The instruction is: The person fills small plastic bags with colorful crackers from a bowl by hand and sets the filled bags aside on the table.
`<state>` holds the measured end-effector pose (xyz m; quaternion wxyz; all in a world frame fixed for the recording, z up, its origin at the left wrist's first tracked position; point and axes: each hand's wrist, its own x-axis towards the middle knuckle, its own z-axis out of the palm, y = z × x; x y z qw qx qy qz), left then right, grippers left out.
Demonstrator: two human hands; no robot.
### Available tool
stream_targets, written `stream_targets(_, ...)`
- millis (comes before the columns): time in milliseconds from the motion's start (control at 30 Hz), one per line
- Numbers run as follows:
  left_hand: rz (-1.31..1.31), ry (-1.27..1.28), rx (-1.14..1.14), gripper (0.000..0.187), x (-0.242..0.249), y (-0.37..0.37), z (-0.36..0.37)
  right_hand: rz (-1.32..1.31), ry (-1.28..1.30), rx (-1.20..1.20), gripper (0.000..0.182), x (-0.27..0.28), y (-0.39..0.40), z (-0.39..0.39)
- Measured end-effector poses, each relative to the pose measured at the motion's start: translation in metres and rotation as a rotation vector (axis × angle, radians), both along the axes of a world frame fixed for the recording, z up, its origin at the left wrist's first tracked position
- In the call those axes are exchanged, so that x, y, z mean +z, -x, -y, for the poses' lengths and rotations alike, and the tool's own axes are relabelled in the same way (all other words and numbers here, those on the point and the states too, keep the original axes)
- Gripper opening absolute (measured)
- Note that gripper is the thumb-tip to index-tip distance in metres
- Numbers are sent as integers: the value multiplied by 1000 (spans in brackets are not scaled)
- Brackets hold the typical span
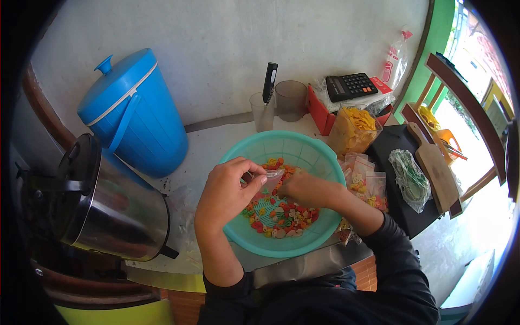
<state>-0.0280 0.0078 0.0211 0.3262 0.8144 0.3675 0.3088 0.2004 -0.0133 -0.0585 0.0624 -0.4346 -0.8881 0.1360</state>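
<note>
My left hand is over the left side of a turquoise plastic basket, its thumb and fingers pinching a small clear plastic bag. Inside the basket lie many small pieces of a colourful snack in red, orange, yellow, green and pale pink. Beside the bag, my right hand reaches down to these pieces with curled fingers. Its fingertips are blurred and partly hidden, so what they hold cannot be made out.
Several filled small bags lie right of the basket, near a clear container of yellow chips. A calculator rests on a red box. Left stand a blue jug and a steel pot. A cutting board is far right.
</note>
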Motion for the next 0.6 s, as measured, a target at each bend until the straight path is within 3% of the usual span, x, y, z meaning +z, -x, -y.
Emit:
stream_targets(133, -15, -19, 43, 17, 1, 2, 2, 97, 102, 129, 20, -21, 14, -6)
stream_targets(267, -59, -45, 72, 18, 1, 4, 2, 173, -56, 166, 20, -54, 17, -6)
stream_targets(433, -58, -67, 56, 18, 0, 3, 3, 252, 53, 154, 20, -29, 23, -2)
stream_targets(533, -60, -79, 52, 19, -1, 3, 3, 47, 138, 244, 18, -17, 31, -2)
stream_targets(600, -64, -88, 48, 19, -1, 2, 3, 64, 170, 267, 16, -11, 46, -1)
